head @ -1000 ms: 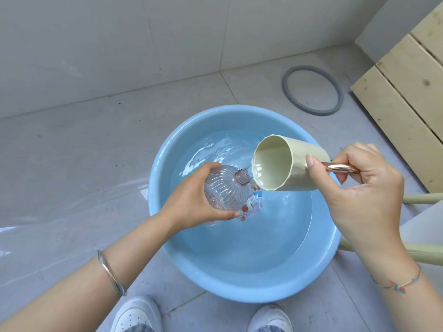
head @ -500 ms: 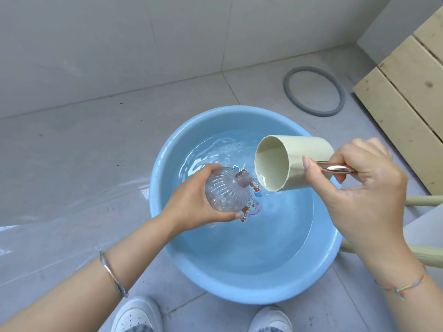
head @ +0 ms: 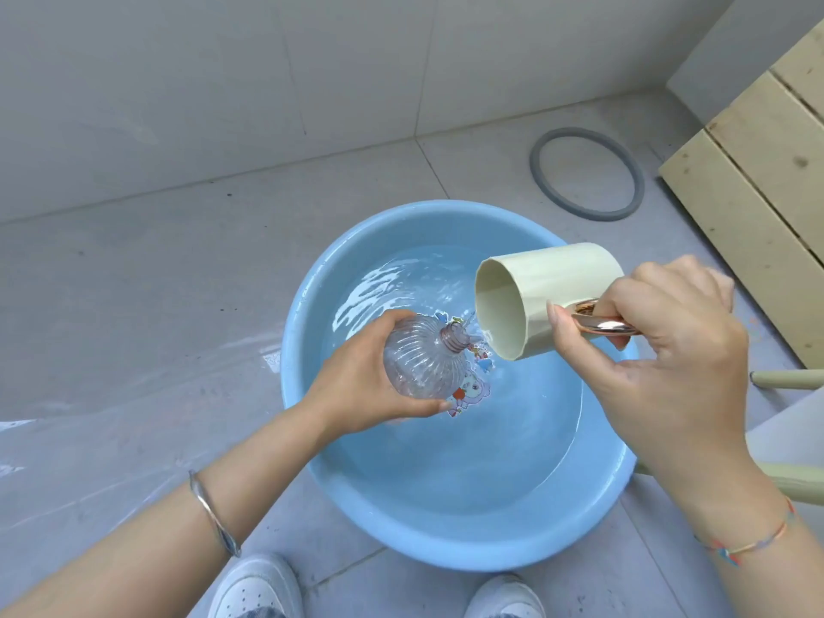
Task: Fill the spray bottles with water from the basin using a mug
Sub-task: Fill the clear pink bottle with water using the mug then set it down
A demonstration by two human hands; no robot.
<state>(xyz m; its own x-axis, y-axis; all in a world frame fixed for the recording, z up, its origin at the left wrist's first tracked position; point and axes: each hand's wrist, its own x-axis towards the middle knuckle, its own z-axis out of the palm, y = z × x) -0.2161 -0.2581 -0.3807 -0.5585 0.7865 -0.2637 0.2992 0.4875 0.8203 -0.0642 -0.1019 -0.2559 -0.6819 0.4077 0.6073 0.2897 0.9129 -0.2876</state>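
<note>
One bottle (head: 419,365) mid-fill over basin (head: 446,548); left hand (head: 356,394) fingers wrap it; right hand (head: 669,350) fingers hold tipped mug (head: 548,278); level unclear.

The basin (head: 294,350) is sky blue with a colourful cartoon print (head: 472,390) inside; the mug (head: 553,278) pale cream, its handle (head: 602,325) rose-gold; the bottle (head: 419,363) clear and ribbed.

Home washrm, grey tile floor (head: 133,327) & wall (head: 178,82), blue basin (head: 468,555)
</note>
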